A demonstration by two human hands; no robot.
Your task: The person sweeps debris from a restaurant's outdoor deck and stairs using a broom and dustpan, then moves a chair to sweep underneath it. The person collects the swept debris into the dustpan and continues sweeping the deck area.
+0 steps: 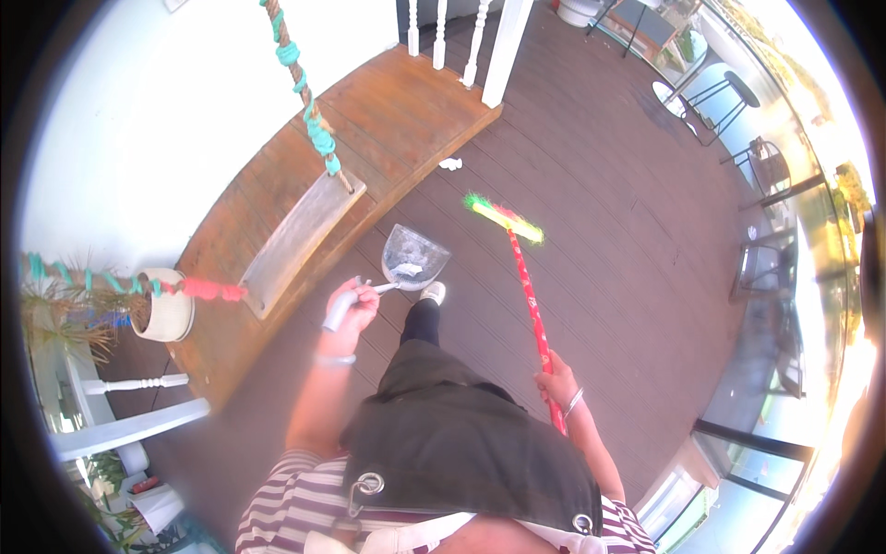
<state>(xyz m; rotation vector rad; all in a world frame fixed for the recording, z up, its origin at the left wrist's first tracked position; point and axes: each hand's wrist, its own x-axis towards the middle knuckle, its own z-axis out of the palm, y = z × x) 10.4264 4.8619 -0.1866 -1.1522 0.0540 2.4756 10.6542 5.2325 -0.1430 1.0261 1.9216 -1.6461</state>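
My left hand [356, 308] grips the handle of a long-handled dustpan [415, 253], whose grey pan is just ahead of my shoe. Some crumpled white paper [407, 269] lies in the pan. In my right hand [558, 381] is the red patterned stick of a broom [530, 298]. The broom's yellow head with green and red bristles [509, 220] is to the right of the dustpan, apart from it. A crumpled white scrap [450, 164] rests on the brown deck floor [595, 173], close to the edge of the wooden platform.
Along the left runs a raised wooden platform [408, 104]. A plank swing [304, 242] hangs over it on wrapped ropes [300, 83]. White balusters [439, 34] and a potted plant [166, 315] stand on the left side. Bar stools [737, 90] and chairs [765, 263] line the glass railing at right.
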